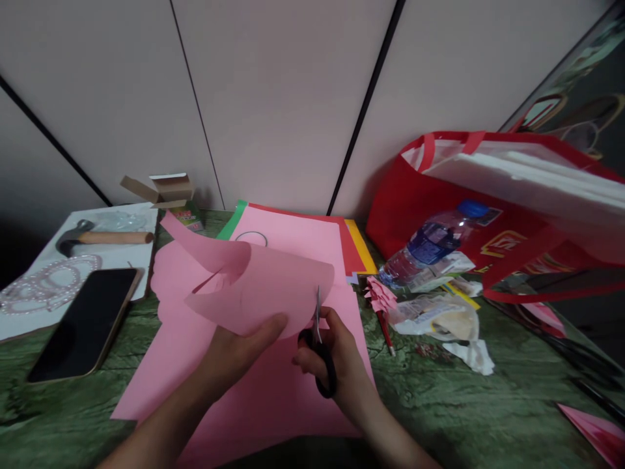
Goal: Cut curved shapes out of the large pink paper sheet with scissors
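My left hand [239, 355] grips a curled sheet of pink paper [273, 286] from below, thumb on top. The sheet has a cut, curving strip that sticks up at the far left. In my right hand [336, 352] is a pair of scissors [319, 355] with black handles, fingers through the loops. Its blades point away from me, at the right edge of the curled sheet. Beneath both hands lies a larger pink sheet [273, 404] with a scalloped left edge. The fingers of my left hand under the paper are hidden.
On the left are a phone [88, 326], a hammer [105, 238], a beaded strand [53, 286] and an opened small box [183, 212]. Coloured sheets [349, 244] lie behind. To the right stand a tilted water bottle [430, 244], a red bag [390, 202], a pink paper flower [381, 296] and plastic wrapping [434, 319].
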`<action>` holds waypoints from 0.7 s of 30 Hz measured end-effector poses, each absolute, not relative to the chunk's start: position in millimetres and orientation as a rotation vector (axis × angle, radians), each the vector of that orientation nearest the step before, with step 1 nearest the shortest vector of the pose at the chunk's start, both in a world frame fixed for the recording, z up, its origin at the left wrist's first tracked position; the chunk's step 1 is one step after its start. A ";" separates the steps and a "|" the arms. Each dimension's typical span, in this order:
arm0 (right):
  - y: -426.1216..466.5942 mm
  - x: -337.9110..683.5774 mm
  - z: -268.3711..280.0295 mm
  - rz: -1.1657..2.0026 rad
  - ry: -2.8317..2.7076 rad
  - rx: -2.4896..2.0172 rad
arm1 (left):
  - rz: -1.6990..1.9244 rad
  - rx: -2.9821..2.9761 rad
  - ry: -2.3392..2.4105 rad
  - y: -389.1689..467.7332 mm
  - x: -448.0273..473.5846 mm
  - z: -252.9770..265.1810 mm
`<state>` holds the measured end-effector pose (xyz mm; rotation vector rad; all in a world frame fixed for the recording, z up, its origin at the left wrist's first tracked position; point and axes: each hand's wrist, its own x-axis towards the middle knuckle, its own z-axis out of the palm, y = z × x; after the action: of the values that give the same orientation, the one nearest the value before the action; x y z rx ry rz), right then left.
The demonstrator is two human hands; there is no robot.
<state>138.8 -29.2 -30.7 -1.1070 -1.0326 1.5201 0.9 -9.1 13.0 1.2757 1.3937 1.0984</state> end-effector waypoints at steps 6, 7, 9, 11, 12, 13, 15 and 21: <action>-28.8 137.7 -28.5 1.492 -1.043 -1.177 | 1.086 1.289 1.353 -9.2 0.1 14.4; -28.6 137.3 -27.6 1.491 -1.039 -1.187 | 1.090 1.288 1.341 -8.7 -0.7 13.4; -28.4 136.4 -25.9 1.494 -1.027 -1.208 | 1.091 1.303 1.309 -7.2 -2.6 10.6; -28.1 135.5 -24.4 1.493 -1.015 -1.227 | 1.098 1.316 1.293 -5.5 -4.6 7.5; -27.9 135.1 -23.7 1.493 -1.010 -1.235 | 1.103 1.318 1.287 -4.7 -5.5 6.1; -27.8 134.9 -23.1 1.495 -1.003 -1.242 | 1.108 1.320 1.281 -4.1 -6.3 5.0; -27.9 134.7 -22.2 1.501 -0.994 -1.252 | 1.118 1.325 1.278 -3.2 -7.3 3.7; -29.0 136.3 -20.4 1.499 -1.026 -1.255 | 1.134 1.361 1.260 -3.2 -8.3 3.3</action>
<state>136.3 -29.0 -20.4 -1.2552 -1.0258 1.4990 -8.3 -3.2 3.3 1.3605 1.2597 1.1339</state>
